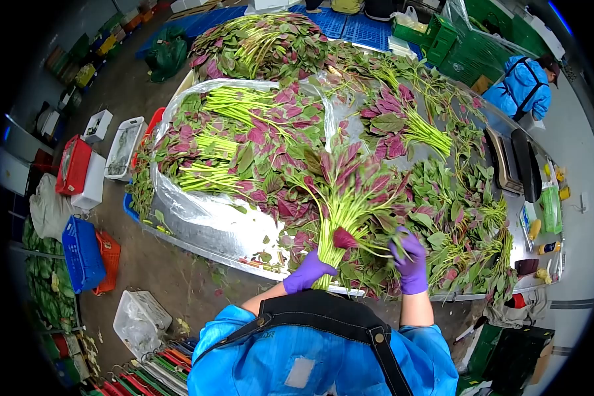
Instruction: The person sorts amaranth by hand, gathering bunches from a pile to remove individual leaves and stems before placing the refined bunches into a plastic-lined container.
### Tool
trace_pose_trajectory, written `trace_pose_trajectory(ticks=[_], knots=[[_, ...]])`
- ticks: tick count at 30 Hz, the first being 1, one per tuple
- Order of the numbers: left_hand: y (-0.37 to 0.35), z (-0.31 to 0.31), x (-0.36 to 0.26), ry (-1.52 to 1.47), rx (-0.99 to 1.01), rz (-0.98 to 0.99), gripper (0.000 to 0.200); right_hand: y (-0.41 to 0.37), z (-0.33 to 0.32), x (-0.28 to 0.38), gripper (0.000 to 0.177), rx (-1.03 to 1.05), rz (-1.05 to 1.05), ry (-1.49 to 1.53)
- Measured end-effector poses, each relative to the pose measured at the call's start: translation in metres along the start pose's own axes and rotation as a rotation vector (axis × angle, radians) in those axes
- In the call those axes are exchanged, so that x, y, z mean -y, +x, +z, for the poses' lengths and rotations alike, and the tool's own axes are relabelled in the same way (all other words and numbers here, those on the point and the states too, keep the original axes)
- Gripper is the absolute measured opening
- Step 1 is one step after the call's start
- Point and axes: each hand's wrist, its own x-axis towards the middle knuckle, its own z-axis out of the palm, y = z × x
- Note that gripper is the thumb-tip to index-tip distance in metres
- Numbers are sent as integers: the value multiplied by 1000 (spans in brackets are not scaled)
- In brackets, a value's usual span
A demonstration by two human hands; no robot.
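My left hand (308,272), in a purple glove, wraps round the lower stems of a bunch of red amaranth (350,214). Its green stems stand upright and the purple-and-green leaves fan out at the top. Just right of the bunch is my right hand (410,262), also gloved in purple. Its fingers are curled together on a thin amaranth stem (376,251), partly blurred. Loose amaranth (442,198) lies to the right of the hands. Stacked bunches (208,177) sit to the left on clear plastic sheeting (171,188).
A metal table (198,228) carries the greens, with a large heap (257,46) at its far end. A scale (505,162) stands at the right edge. Blue (84,254) and white (142,321) crates stand on the left floor. Another person (521,86) is at the far right.
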Motion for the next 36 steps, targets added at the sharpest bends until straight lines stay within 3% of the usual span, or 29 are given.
trace_pose_trajectory(ticks=[1, 2, 4, 5, 7, 9, 11, 12, 14, 17, 18, 19, 21, 22, 23, 25, 26, 28, 29, 31, 32, 34, 35, 36], knots=[[2, -3, 3, -135, 21, 48, 59, -3, -1, 7, 27, 165, -84, -87], [2, -4, 6, -135, -5, 65, 57, -6, 4, 13, 27, 165, -83, -87], [-4, 3, -7, -33, -37, 90, 57, -9, 30, 29, 31, 32, 523, -1271], [-8, 6, -14, 70, -67, 115, 57, -7, 26, 18, 31, 29, 522, -1270], [-13, 12, -26, 167, -69, 69, 60, 3, 21, -12, 37, 108, -189, -2006], [-12, 15, -17, 244, -96, 171, 63, 28, 49, -30, 45, -41, -194, -1635], [-10, 14, -5, 294, -104, 174, 66, 57, 54, -52, 52, -67, -453, -1725], [-12, 16, -9, 387, -139, 143, 67, 68, 60, -55, 52, -68, -452, -1717], [-7, 15, 2, 470, -186, 157, 68, 86, 66, -55, 60, -126, -238, -1892], [-10, 14, -4, 457, -182, 149, 68, 92, 58, -54, 65, -113, -144, -1954], [-10, 13, -3, 457, -183, 148, 68, 89, 60, -53, 48, -193, -270, -1935], [-8, 11, 0, 491, -179, 119, 67, 89, 56, -56, 48, -192, -269, -1936], [-5, 11, 5, 519, -173, 91, 65, 90, 44, -62, 25, -269, -305, -1808], [-3, 10, 7, 516, -173, 102, 64, 89, 47, -64, 15, -330, -455, -1803], [-2, 10, 8, 515, -174, 114, 63, 86, 43, -67, 15, -333, -454, -1805], [-6, 12, 1, 503, -179, 155, 60, 78, 42, -69, 19, -222, -418, -1467], [-8, 13, -3, 491, -187, 191, 58, 64, 48, -61, 18, -153, -151, -1454], [-4, 13, -12, 370, -138, 164, 58, 40, 50, -44, 17, 104, 329, -1098], [-3, 12, -14, 251, -87, 135, 57, 31, 44, -34, 17, 104, 328, -1097], [-8, 7, -15, 212, -42, 241, 57, 18, 32, -16, 20, 384, 669, -1075], [-10, 7, -18, 223, -47, 204, 59, 16, 29, -16, 20, 383, 670, -1075], [-5, 7, -7, 257, -65, 198, 63, 12, 28, -16, 33, 268, 142, -1888], [-2, 6, 1, 260, -58, 195, 63, 14, 33, -20, 33, 259, 144, -1885], [0, 6, 8, 282, -75, 184, 64, 24, 53, -22, 42, 143, -12, -1857]])
